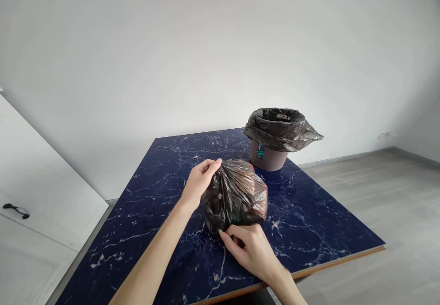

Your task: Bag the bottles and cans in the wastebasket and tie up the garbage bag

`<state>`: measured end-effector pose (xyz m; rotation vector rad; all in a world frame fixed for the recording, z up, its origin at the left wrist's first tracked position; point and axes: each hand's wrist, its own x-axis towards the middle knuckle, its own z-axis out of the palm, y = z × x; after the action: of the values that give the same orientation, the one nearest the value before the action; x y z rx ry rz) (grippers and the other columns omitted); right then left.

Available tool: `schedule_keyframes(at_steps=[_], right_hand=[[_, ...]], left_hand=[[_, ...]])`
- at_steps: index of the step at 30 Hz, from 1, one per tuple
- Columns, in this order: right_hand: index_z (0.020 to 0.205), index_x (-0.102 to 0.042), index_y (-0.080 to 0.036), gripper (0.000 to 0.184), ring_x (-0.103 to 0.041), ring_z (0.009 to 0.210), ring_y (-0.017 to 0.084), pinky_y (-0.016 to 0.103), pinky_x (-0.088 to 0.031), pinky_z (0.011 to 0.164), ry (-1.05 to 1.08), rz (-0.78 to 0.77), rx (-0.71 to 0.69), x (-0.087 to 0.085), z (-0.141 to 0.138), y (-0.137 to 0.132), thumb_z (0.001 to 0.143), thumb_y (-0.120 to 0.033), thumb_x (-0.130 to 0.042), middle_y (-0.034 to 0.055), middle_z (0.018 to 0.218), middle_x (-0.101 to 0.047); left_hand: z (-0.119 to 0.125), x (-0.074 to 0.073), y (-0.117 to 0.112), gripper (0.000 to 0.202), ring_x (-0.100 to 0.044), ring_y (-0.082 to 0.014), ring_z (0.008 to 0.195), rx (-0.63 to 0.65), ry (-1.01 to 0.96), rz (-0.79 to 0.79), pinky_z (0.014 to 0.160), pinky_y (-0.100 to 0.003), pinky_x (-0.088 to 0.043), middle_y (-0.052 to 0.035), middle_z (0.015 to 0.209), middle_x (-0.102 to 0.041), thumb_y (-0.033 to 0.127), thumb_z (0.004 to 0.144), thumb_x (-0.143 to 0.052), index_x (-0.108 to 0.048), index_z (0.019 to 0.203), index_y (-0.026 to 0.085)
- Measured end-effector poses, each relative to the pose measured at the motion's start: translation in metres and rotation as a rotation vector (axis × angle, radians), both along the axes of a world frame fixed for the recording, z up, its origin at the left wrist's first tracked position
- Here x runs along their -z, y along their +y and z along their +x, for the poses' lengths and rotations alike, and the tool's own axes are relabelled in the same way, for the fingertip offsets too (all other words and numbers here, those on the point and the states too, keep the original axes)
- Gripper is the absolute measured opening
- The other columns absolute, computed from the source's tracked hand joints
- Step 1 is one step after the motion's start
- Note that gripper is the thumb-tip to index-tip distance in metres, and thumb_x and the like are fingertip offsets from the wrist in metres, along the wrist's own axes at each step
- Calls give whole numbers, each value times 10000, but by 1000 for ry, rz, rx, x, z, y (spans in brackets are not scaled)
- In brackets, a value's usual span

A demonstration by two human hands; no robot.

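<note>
A filled black garbage bag (240, 193) rests on the blue marble-patterned table (165, 177), its plastic gathered into folds. Reddish and pale contents show faintly through its right side. At the bag's upper left, my left hand (202, 177) pinches the gathered plastic between thumb and fingers. My right hand (247, 247) is closed at the bag's lower front edge, with thumb and forefinger pinching its plastic. Behind the bag and to its right stands a brown trash bin (275, 159), its rim covered by a black liner (280, 135) that hangs loosely over the outside.
A white cabinet (41, 195) with a black handle (16, 211) stands on the left. The table meets a plain pale wall (192, 57) at the back. Its right edge drops off to a grey wood-look floor (371, 190).
</note>
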<state>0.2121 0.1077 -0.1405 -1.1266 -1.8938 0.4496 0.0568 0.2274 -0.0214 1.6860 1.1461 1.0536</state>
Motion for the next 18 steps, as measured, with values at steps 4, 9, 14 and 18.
schedule_keyframes(at_steps=[4,9,14,18], right_hand=[[574,-391,-216,604,-366,502,97,293,-248,562,-2,49,1,4,0,0,1136,-404,-506,-30,534,-475],[621,-447,-225,542,-404,480,92,275,-278,548,80,45,65,6,1,0,1126,-408,-524,-39,531,-499],[791,-569,-239,397,-495,435,100,234,-344,519,196,-51,177,4,1,1,1067,-520,-621,-69,510,-534],[836,-568,-245,389,-470,402,105,242,-324,500,157,-60,213,5,-1,5,1072,-553,-601,-93,479,-473]], left_hand=[[-5,-8,6,501,-618,-223,776,-32,-41,-47,668,-313,-495,-47,799,-631,737,948,-643,-649,831,250],[-15,-20,-3,502,-462,-142,602,-12,-42,-97,596,-271,-464,48,693,-440,726,924,-708,-675,1103,259],[-21,-31,-24,509,-480,-109,633,111,0,-91,569,-240,-447,-6,925,-607,637,913,-782,-654,1249,277],[-21,-36,-41,462,-544,-127,632,307,108,-12,574,-247,-468,4,869,-624,591,985,-728,-624,1329,300]])
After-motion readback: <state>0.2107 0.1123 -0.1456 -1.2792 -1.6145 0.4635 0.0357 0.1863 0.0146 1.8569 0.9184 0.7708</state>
